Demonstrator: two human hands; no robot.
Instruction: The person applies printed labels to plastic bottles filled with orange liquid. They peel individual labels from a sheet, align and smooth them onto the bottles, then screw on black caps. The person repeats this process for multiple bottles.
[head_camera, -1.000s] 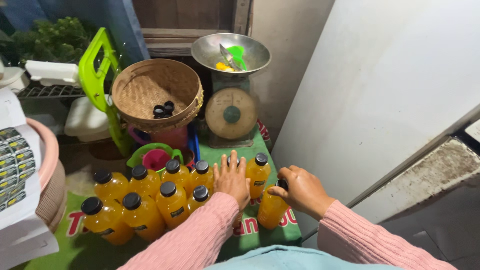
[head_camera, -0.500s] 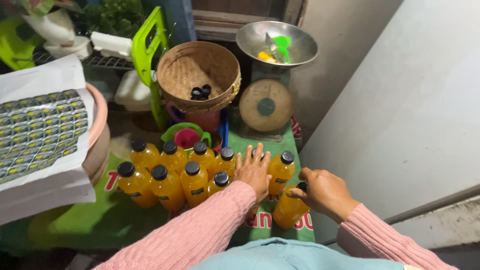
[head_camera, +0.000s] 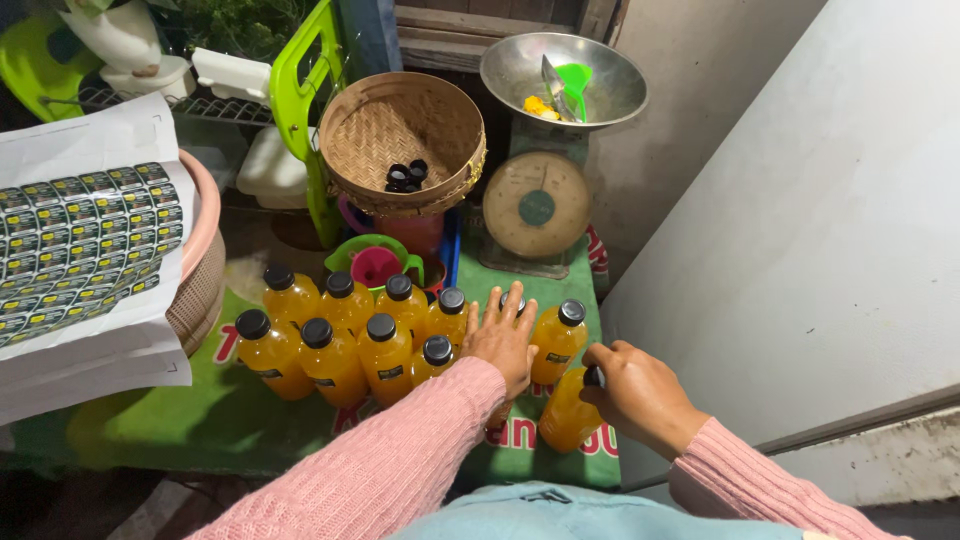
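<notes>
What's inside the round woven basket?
A few small black bottle caps lie in the woven basket, near its lower edge. The rest of its bottom shows bare weave; whatever stands under the basket is mostly hidden.

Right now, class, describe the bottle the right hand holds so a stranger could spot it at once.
Find the round weighing scale at the back. In front of it, yellow bottles stand on a green mat. The one meant is nearest the white wall, tilted and apart from the cluster, its black cap gripped by the right hand.
</notes>
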